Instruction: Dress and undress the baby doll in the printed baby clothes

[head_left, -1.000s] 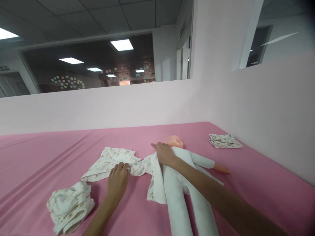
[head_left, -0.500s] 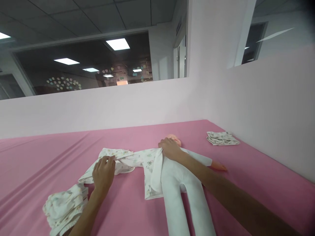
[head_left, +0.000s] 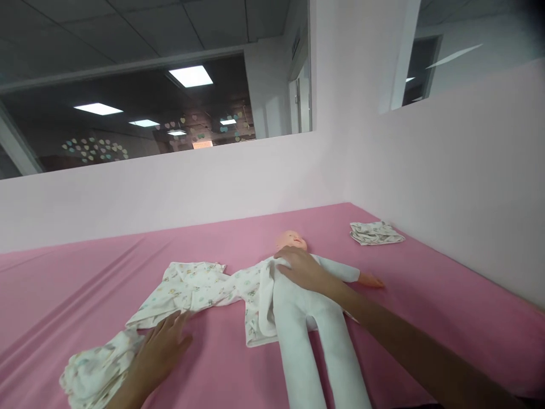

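A baby doll (head_left: pixel 293 318) with a white cloth body lies on its back on the pink sheet. My right hand (head_left: pixel 303 268) rests on its chest just below the head (head_left: pixel 291 240), fingers stretched out and lying flat. A white printed baby shirt (head_left: pixel 193 284) spreads leftward from the doll's side, with one panel at the doll's hip. Whether the doll's arm is inside its sleeve is hidden. By the shirt's lower left edge, my left hand (head_left: pixel 164 347) is open, fingers apart, holding nothing.
A folded printed cloth (head_left: pixel 96 372) lies at the lower left, partly behind my left forearm. Another folded cloth (head_left: pixel 376 233) sits at the back right near the wall. The pink sheet (head_left: pixel 128 255) meets a white wall (head_left: pixel 238 184) with windows above.
My left hand has let go of the shirt and moved down toward me, fingers opening. The shirt lies flatter. My right hand stays on the doll's chest; more of the head shows.
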A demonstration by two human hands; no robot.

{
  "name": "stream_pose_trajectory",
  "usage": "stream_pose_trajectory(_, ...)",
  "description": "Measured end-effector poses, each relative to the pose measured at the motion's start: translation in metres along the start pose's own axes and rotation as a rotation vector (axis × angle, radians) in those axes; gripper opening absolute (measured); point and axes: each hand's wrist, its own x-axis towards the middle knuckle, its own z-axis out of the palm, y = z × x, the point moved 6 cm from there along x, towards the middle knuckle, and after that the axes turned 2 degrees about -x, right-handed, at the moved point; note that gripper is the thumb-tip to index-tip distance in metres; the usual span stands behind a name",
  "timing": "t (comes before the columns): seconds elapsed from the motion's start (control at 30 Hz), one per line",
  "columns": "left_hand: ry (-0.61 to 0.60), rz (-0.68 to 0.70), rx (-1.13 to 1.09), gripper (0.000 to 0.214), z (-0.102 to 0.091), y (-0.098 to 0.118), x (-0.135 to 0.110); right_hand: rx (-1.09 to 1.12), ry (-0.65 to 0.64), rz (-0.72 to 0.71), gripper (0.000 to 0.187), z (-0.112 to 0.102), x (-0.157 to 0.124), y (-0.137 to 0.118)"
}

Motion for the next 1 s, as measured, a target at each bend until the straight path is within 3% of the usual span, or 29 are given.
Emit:
stream_pose_trajectory(0.1,0.074,0.031,-0.041,0.057,-0.021,0.011,-0.008,0.106,0.134,0.267,0.023,-0.023,-0.046,0.037)
stream_pose_trajectory(0.2,0.157,0.134,-0.157,0.052,-0.056,0.06,-0.005,0.053,0.123,0.502,0.03,-0.028,-0.108,0.08)
stream_pose_trajectory(0.33,0.178,0.349,-0.317,0.045,-0.099,0.173,0.017,0.066,-0.046,0.639,0.027,-0.012,-0.172,0.12)
stream_pose_trajectory(0.4,0.12,0.603,-0.34,0.041,-0.108,0.247,0.033,0.053,-0.072,0.65,0.024,-0.006,-0.183,0.128)
stream_pose_trajectory(0.47,0.041,0.858,-0.285,0.039,-0.104,0.316,0.049,0.02,-0.071,0.662,0.023,-0.002,-0.182,0.131)
stream_pose_trajectory(0.57,-0.117,0.927,-0.084,0.051,-0.074,0.383,0.079,0.001,-0.096,0.659,0.02,0.003,-0.173,0.133)
stream_pose_trajectory(0.63,-0.212,0.924,-0.016,0.066,-0.052,0.404,0.093,0.018,-0.107,0.66,0.017,0.003,-0.171,0.14)
stream_pose_trajectory(0.73,-0.258,0.917,0.064,0.063,-0.03,0.413,0.102,0.014,-0.085,0.713,0.014,-0.006,-0.175,0.169)
stream_pose_trajectory(0.87,-0.254,0.882,0.152,0.066,-0.021,0.412,0.104,0.014,-0.044,0.796,0.016,-0.02,-0.181,0.217)
stream_pose_trajectory(1.0,-0.279,0.822,0.255,0.067,-0.018,0.418,0.101,0.131,0.023,0.801,0.018,-0.019,-0.175,0.24)
